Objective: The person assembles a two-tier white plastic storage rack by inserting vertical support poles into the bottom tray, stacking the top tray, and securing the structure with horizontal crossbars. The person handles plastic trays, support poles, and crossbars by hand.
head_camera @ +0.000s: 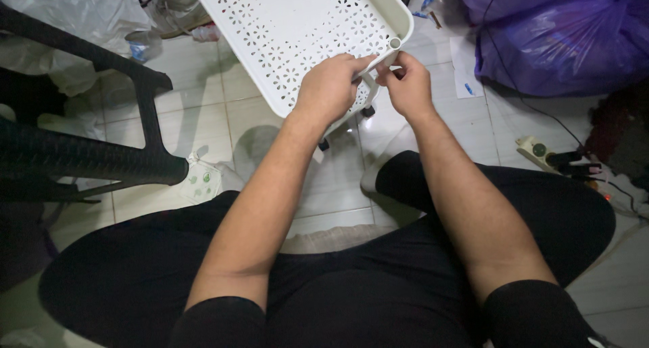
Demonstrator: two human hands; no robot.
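A white plastic tray with flower-shaped holes tilts above the tiled floor in front of me. My left hand grips its near edge beside the corner socket. My right hand pinches a small white part at that same corner, fingers closed on it. Small black caster wheels show beneath the tray, under my hands. My legs in black clothing fill the lower part of the view.
A black plastic chair stands at the left. Purple plastic bags lie at the upper right. A power strip with cables rests on the floor at the right. Clear plastic wrapping sits upper left.
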